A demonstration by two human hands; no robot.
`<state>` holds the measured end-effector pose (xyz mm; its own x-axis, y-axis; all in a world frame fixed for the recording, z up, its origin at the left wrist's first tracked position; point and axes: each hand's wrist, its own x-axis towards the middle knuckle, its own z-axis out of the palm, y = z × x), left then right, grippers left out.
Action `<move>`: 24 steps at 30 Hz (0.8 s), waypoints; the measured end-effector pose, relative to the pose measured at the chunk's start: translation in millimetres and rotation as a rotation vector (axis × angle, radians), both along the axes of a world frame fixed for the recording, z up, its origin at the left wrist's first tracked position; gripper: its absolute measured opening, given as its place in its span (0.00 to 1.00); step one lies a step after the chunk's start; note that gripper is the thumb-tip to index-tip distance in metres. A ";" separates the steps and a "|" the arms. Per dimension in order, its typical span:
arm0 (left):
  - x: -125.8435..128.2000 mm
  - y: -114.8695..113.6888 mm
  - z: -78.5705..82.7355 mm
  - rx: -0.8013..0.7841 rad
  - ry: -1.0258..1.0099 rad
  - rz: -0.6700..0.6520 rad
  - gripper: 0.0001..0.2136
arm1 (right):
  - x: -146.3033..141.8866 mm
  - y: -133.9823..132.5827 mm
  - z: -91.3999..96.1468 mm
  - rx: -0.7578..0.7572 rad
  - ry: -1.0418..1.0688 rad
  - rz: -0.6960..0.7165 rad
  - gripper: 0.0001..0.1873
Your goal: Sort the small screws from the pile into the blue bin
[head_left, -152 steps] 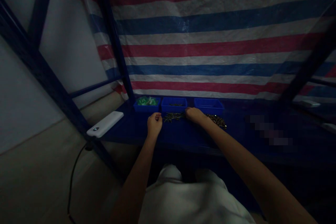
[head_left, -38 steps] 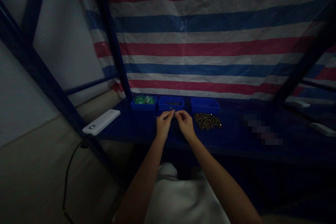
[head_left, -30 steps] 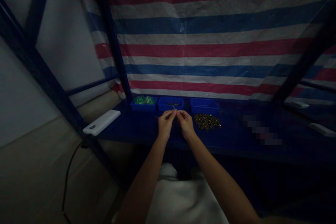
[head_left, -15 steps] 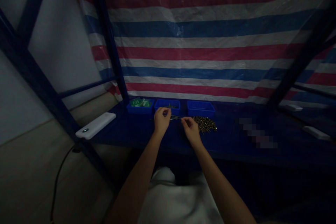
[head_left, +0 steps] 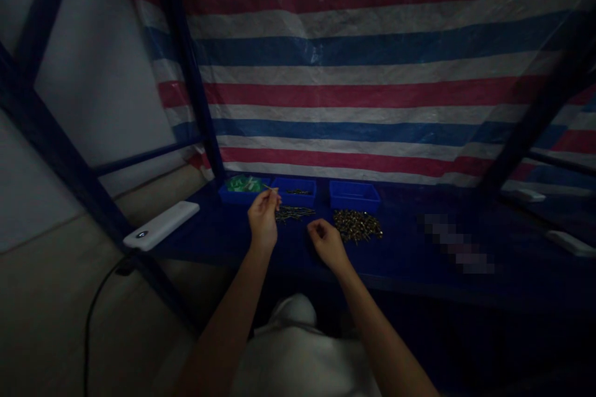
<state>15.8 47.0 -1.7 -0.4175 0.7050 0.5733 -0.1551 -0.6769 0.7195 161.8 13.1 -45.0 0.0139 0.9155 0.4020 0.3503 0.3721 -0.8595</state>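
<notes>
My left hand is raised in front of the blue trays, thumb and fingers pinched on a thin metal rod that sticks out to the left. Beside that hand lies a bunch of similar long, thin metal rods on the blue table. My right hand is closed low over the table, its fingertips together; whether they hold anything small I cannot make out. Just right of it is a heap of small brass-coloured parts, some with wider heads and thin shanks.
At the back stand a blue tray of green plastic bags, a middle blue tray with some thin rods, and a right-hand blue tray. A white power bank with a cable lies left. Blue posts frame the table.
My left hand has moved left, away from the middle tray, with a thin metal rod in its fingers. My right hand has dropped slightly lower and left, away from the rods.
</notes>
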 end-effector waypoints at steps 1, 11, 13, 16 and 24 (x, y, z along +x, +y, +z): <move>-0.3 -2.5 1.7 -0.042 -0.127 -0.078 0.09 | 0.2 -0.5 0.0 -0.003 0.001 -0.001 0.10; 1.0 21.5 19.2 -0.253 0.458 0.035 0.09 | 1.8 -7.8 -4.0 0.009 0.013 -0.030 0.09; -2.0 38.3 26.7 -0.340 0.753 0.062 0.06 | 1.7 -8.6 -3.8 0.014 0.013 -0.036 0.09; -4.9 57.6 37.7 -0.452 1.125 0.228 0.06 | 1.6 -8.8 -3.4 0.012 0.017 -0.039 0.09; -11.6 82.5 42.0 -0.304 1.437 0.422 0.10 | 1.8 -6.5 -5.5 -0.010 0.040 -0.026 0.09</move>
